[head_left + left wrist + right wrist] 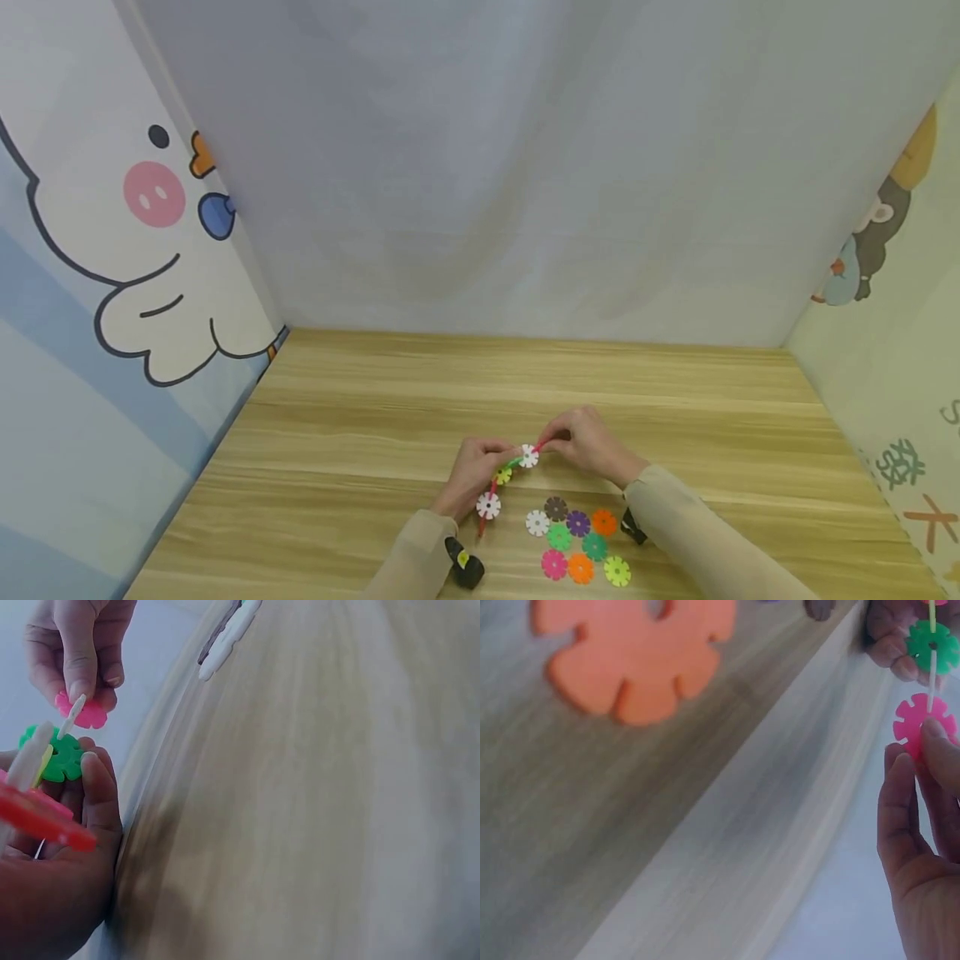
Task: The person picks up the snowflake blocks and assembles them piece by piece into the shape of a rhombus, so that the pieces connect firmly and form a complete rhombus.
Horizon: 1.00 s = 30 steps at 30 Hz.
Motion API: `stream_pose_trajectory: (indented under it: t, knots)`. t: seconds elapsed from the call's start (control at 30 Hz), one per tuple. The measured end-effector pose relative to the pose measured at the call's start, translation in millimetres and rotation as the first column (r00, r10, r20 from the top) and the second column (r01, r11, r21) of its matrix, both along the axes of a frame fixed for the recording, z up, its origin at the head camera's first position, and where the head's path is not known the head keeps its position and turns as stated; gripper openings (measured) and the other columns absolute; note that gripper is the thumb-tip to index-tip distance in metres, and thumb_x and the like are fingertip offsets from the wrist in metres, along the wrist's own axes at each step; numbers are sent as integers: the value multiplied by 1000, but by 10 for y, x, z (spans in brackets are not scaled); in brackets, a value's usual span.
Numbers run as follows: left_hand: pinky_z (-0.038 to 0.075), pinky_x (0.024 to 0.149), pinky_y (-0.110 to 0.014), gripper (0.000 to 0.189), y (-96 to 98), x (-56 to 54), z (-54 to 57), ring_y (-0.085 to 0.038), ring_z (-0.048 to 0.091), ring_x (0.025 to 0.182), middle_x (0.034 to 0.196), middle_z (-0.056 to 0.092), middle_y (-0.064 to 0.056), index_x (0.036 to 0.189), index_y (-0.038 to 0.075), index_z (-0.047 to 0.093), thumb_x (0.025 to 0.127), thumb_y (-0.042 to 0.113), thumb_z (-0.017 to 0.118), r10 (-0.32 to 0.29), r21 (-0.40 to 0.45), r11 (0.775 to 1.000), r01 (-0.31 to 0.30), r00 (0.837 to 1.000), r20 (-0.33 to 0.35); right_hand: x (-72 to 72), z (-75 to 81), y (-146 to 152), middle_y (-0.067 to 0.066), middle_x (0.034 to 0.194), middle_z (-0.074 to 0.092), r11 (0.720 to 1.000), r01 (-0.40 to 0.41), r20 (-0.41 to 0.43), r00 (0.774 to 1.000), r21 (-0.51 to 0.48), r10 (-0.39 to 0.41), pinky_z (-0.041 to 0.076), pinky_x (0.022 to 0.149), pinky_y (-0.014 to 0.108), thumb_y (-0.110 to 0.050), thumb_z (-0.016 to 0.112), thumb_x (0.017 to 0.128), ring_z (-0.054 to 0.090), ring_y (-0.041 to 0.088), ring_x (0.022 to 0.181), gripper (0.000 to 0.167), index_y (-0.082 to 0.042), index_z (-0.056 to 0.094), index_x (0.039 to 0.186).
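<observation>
A chain of notched plastic snowflake discs hangs between my two hands above the table. My left hand pinches the green disc in the chain. Below that hand dangle a yellow disc, a white disc and red ones, the lowest red disc blurred near the left wrist camera. At the other end, thumb and fingers of my right hand pinch a pink disc. Its edge meets a white disc, which joins the green one.
Loose discs lie grouped on the wooden table, among them a brown disc, a purple disc and an orange disc. Black straps sit at the wrists. A pale curtain stands behind the table, printed cloths at both sides.
</observation>
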<state>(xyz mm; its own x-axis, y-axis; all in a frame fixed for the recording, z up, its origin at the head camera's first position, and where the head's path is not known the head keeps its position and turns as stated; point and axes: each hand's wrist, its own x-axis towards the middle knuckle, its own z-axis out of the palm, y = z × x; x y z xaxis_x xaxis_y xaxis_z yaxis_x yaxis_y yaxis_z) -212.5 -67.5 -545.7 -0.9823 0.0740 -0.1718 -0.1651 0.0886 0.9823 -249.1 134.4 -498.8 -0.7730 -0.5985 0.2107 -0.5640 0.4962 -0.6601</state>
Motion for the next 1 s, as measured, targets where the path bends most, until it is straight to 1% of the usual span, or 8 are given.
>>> stream_pose_trajectory:
  t: [0.13, 0.33, 0.43, 0.57, 0.77, 0.93, 1.0]
  knots:
    - [43, 67, -29, 13, -3, 5, 25, -17, 55, 75, 82, 67, -4, 79, 1, 73, 82, 14, 74, -15, -4, 1000, 15, 1000, -10, 7, -1, 3, -5, 79, 70, 1000, -6, 11, 1000, -1, 6, 51, 64, 22, -3, 74, 82, 63, 9, 71, 8, -11, 75, 81]
    - [43, 68, -29, 13, -13, 0, 28, -17, 56, 77, 82, 67, -6, 82, -1, 72, 81, 12, 73, -67, 36, 997, 68, 997, -21, 13, 8, 17, -1, 81, 70, 1000, -14, 31, 999, -5, 14, 51, 66, 23, -4, 73, 82, 64, 10, 73, 6, -10, 75, 83]
    - [45, 67, -28, 14, -15, -5, 29, -18, 57, 77, 83, 68, -7, 84, -2, 72, 80, 11, 73, -95, 53, 994, 96, 995, -19, 11, 18, 16, 1, 84, 71, 1000, -18, 57, 998, -16, 19, 52, 67, 23, -4, 72, 83, 64, 11, 75, 6, -8, 75, 86]
    - [46, 67, -28, 15, -15, -17, 25, -18, 58, 77, 84, 68, -7, 85, -2, 72, 79, 12, 73, -118, 54, 991, 118, 993, -15, 9, 27, 10, 1, 87, 71, 1000, -10, 79, 997, -17, 11, 51, 69, 23, -2, 71, 84, 65, 12, 78, 8, -5, 75, 91]
    - [46, 68, -27, 15, -16, -37, 19, -17, 58, 77, 85, 68, -8, 85, -3, 71, 79, 11, 73, -137, 76, 988, 137, 991, -3, 22, 32, 6, 2, 90, 71, 1000, 5, 60, 998, 1, -6, 51, 69, 21, -2, 71, 84, 65, 12, 80, 12, -1, 73, 96]
    - [46, 69, -28, 14, -20, -29, 28, -18, 58, 78, 86, 67, -8, 85, -3, 71, 80, 10, 72, -131, 66, 989, 131, 991, -7, 33, 13, 40, 7, 95, 70, 1000, 14, 29, 999, 1, -14, 51, 70, 23, -4, 71, 85, 65, 13, 81, 17, 1, 71, 102]
    - [47, 69, -28, 14, -20, -18, 24, -18, 58, 78, 86, 67, -8, 85, -3, 71, 80, 10, 72, -130, 57, 990, 131, 991, -11, 41, -9, 76, 6, 95, 70, 1000, 22, 25, 999, 7, -23, 52, 69, 24, -6, 70, 86, 64, 12, 81, 17, 0, 71, 102]
